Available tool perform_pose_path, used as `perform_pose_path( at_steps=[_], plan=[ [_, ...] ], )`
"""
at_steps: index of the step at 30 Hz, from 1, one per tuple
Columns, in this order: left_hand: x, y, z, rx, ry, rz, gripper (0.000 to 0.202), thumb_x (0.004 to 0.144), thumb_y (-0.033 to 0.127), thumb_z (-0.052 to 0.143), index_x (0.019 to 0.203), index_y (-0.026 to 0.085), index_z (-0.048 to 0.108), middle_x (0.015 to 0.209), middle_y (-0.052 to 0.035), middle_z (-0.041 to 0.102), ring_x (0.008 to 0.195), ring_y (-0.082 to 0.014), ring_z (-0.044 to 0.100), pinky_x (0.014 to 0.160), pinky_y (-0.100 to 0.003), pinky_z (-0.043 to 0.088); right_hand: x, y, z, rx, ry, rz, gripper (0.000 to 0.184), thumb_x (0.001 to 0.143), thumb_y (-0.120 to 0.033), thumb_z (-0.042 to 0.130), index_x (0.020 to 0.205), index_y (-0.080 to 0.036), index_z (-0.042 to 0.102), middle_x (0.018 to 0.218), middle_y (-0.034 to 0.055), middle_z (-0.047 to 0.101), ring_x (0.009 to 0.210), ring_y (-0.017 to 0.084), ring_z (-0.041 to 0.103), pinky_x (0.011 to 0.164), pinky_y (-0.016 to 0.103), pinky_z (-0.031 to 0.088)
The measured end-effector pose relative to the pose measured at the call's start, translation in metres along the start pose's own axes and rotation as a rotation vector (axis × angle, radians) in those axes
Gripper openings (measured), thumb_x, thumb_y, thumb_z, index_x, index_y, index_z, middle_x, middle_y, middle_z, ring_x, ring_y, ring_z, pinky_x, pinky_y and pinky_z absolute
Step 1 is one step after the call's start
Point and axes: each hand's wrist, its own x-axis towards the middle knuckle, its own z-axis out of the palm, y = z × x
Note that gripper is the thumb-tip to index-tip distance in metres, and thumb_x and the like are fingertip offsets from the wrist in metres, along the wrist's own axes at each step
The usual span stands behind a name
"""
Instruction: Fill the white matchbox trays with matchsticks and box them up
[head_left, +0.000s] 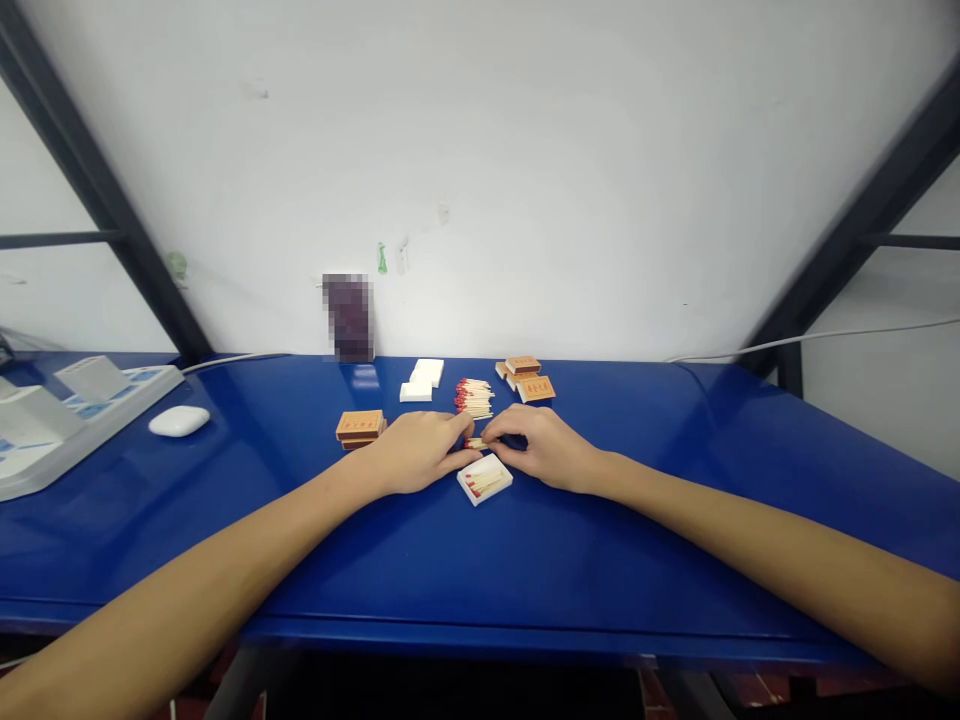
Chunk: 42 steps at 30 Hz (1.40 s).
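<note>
Matchsticks [475, 443], a small bunch of them with red heads, sit pinched between the fingertips of both my hands at the middle of the blue table [450, 570]. My left hand [420, 452] comes in from the left with its fingers curled and its tips closed on the left end of the bunch; my right hand [541, 448] mirrors it from the right, thumb and forefinger closed on the other end. From this view I cannot tell how many sticks the bunch holds.

Just below the hands, nearly touching them, lies an open white matchbox tray [484, 479], tilted a little and with a few matches lying inside it. Beyond the hands, toward the wall, I see a loose pile of matches [475, 397] with the red heads mostly pointing left. To the left of that pile stand two empty white trays [422, 379], one just behind the other. To the right of the pile lies a cluster of orange matchbox sleeves [526, 377]. Another short stack of orange sleeves [360, 427] rests just beside my left hand, on its far left side.

Well off to the left lie a white earbud case [179, 421] and a white-and-blue rack [67, 415]. A blurred dark object [349, 317] stands against the wall.
</note>
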Motion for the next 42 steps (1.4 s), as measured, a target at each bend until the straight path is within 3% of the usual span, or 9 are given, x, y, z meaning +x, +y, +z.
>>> perform_pose_path(
  at_steps=[8, 16, 26, 42],
  plan=[
    [0.0011, 0.0003, 0.0034, -0.086, 0.051, 0.008, 0.035, 0.100, 0.050, 0.035, 0.095, 0.021, 0.055, 0.087, -0.0038, 0.064, 0.076, -0.0200, 0.061, 0.062, -0.028, 0.042, -0.0005, 0.0005, 0.0004, 0.012, 0.004, 0.003, 0.012, 0.087, -0.013, 0.058, 0.088, -0.019, 0.069, 0.085, 0.0042, 0.073, 0.077, 0.018, 0.064, 0.070, 0.029, 0.049],
    [0.0033, -0.0028, 0.0000, -0.241, -0.001, -0.056, 0.031, 0.095, 0.048, 0.043, 0.089, 0.021, 0.056, 0.075, -0.0007, 0.061, 0.068, -0.0176, 0.059, 0.054, -0.027, 0.036, -0.0004, -0.0008, 0.0006, 0.023, 0.014, -0.025, 0.009, 0.089, -0.018, 0.057, 0.089, -0.020, 0.066, 0.085, 0.0045, 0.071, 0.078, 0.018, 0.062, 0.070, 0.030, 0.049],
    [0.0023, -0.0040, 0.0015, -0.231, 0.025, -0.032, 0.028, 0.096, 0.046, 0.044, 0.090, 0.021, 0.057, 0.077, -0.0007, 0.062, 0.066, -0.0165, 0.057, 0.054, -0.026, 0.035, 0.0002, -0.0022, 0.0000, 0.049, -0.009, 0.029, 0.016, 0.088, -0.017, 0.059, 0.101, -0.020, 0.069, 0.095, 0.0062, 0.073, 0.086, 0.020, 0.065, 0.077, 0.032, 0.051],
    [0.0024, -0.0041, 0.0074, -0.196, 0.056, -0.006, 0.022, 0.096, 0.040, 0.045, 0.091, 0.021, 0.055, 0.072, 0.0013, 0.060, 0.064, -0.0155, 0.055, 0.055, -0.025, 0.031, 0.0002, -0.0024, 0.0010, 0.073, 0.025, -0.022, 0.012, 0.089, -0.014, 0.060, 0.092, -0.019, 0.071, 0.085, 0.0040, 0.073, 0.078, 0.017, 0.064, 0.070, 0.028, 0.050]
  ],
)
